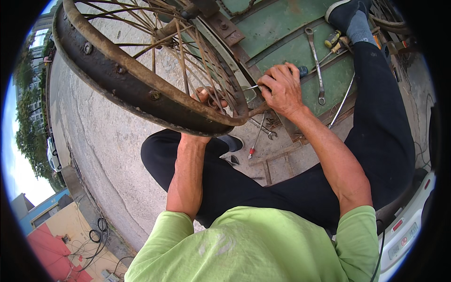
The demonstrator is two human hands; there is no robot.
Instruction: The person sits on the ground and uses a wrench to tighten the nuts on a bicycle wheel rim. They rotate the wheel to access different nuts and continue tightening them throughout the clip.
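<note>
A rusty spoked wheel (155,96) with a bare dark rim stands tilted at the upper left. My left hand (206,96) is behind the rim, its curled fingers showing among the spokes near the lower right of the wheel. The rim and spokes hide what those fingers grip. To the right, my right hand (283,89) is closed around a screwdriver. Its thin shaft (251,88) points left toward the wheel, and a blue handle end (303,71) shows past my fingers.
A combination wrench (315,66) and yellow-handled screwdrivers (334,43) lie on the green metal panel (282,26). More wrenches (271,135) and a red-ended tool (252,151) are below it. My shoe (340,14) rests on the panel's far right. Cables (96,232) lie at lower left.
</note>
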